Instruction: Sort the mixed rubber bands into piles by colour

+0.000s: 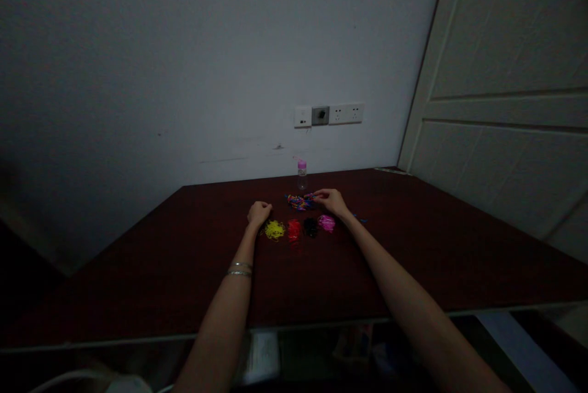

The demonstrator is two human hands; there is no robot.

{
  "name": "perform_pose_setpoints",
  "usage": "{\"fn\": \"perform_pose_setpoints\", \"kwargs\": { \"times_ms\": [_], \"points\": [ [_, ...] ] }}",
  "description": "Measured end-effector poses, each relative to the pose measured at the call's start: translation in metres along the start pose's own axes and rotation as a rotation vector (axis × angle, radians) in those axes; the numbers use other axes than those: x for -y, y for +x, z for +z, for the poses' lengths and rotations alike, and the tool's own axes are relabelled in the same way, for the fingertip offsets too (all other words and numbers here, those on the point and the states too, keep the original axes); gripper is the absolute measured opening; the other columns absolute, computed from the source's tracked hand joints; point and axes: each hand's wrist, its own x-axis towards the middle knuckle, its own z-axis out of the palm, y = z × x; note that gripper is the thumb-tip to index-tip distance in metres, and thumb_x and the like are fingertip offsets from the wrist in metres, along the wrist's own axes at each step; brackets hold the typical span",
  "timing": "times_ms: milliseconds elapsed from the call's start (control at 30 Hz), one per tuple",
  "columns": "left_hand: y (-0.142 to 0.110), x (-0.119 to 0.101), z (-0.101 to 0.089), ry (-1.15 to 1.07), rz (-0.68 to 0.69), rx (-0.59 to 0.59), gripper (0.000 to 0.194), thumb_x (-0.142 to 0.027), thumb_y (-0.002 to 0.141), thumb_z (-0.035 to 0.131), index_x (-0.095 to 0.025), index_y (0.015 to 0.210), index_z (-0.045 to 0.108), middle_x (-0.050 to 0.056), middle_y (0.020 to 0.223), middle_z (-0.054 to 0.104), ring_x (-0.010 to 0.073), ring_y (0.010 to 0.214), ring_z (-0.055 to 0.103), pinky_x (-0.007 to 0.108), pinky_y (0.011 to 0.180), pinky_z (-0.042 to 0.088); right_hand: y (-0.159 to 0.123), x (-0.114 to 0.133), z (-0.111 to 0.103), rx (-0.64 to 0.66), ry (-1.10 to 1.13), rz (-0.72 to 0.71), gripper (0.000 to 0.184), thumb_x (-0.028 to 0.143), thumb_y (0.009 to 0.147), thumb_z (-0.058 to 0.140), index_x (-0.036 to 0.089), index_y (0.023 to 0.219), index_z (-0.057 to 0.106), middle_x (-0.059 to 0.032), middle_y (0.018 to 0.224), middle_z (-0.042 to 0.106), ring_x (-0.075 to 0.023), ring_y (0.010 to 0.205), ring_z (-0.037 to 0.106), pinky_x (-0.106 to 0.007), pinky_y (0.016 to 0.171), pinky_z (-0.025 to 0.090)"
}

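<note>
Reaching your right hand (334,202) to the colorful pile (298,202)
It's left of that hand; can't tell if you're pinching.

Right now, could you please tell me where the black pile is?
In the head view, the black pile sits just right of centre on the dark red table, between the red pile and the pink pile.

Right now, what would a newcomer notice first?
Yellow bands by the left hand catch the eye first, left of a red pile, black pile and pink pile on the dark tabletop. Behind them, a multicolored pile lies at the right hand; beyond stands a pink-capped bottle.
</note>
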Motion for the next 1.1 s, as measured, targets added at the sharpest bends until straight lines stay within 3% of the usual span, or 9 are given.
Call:
{"fn": "perform_pose_setpoints", "kwargs": {
  "times_ms": [133,233,367,733,933,1100],
  "points": [
    [-0.001,-0.001,-0.001,0.004,0.003,0.001,0.031,-0.039,0.077,0.049,-0.022,0.087,0.072,0.004,0.08,0.07,0.0165,0.076,0.062,0.021,0.062,0.04,0.001,0.008,-0.002,-0.095,0.391,0.096,0.036,0.031,0.06,0.07,0.011,0.09,0.068,-0.0082,0.081,0.07,-0.017,0.074,0.063,-0.025,0.065,0.047],
    [0.0,0.0,-0.001,0.002,-0.004,0.004,0.031,-0.04,0.077,0.049,-0.022,0.086,0.072,0.005,0.081,0.07,0.0166,0.076,0.062,0.022,0.062,0.04,-0.003,0.016,-0.006,-0.13,0.559,0.165,0.043,0.036,0.057,0.072,0.013,0.094,0.067,-0.0082,0.089,0.069,-0.0157,0.072,0.062,-0.022,0.056,0.045],
    [0.0,0.0,-0.001,0.008,0.0,0.007,0.031,-0.04,0.077,0.049,-0.022,0.085,0.072,0.004,0.082,0.07,0.0168,0.077,0.062,0.022,0.062,0.039,-0.008,0.025,-0.01,-0.113,0.657,0.234,0.049,0.04,0.056,0.073,0.017,0.098,0.067,-0.0069,0.092,0.069,-0.0133,0.067,0.06,-0.02,0.047,0.04],
    [-0.003,-0.003,0.002,0.006,0.009,0.007,0.031,-0.039,0.077,0.048,-0.022,0.088,0.071,0.005,0.084,0.07,0.0166,0.08,0.062,0.021,0.063,0.039,-0.014,0.044,-0.008,-0.087,0.748,0.282,0.043,0.034,0.053,0.076,0.017,0.092,0.067,-0.0073,0.092,0.069,-0.0118,0.064,0.059,-0.018,0.045,0.04],
    [-0.005,-0.005,0.001,0.012,0.012,0.01,0.03,-0.04,0.078,0.049,-0.022,0.086,0.071,0.005,0.087,0.07,0.0173,0.08,0.062,0.022,0.065,0.04,-0.018,0.048,-0.004,0.145,0.643,0.244,0.038,0.033,0.055,0.075,0.015,0.088,0.068,-0.0061,0.083,0.07,-0.0103,0.059,0.058,-0.018,0.045,0.039],
    [-0.006,-0.005,0.001,0.01,0.016,0.017,0.03,-0.041,0.078,0.049,-0.022,0.088,0.071,0.005,0.087,0.07,0.0163,0.081,0.062,0.021,0.066,0.041,-0.024,0.058,0.008,0.438,0.441,0.095,0.029,0.025,0.051,0.077,0.014,0.076,0.069,-0.0032,0.073,0.07,-0.014,0.068,0.063,-0.023,0.061,0.048]
  ]
}}
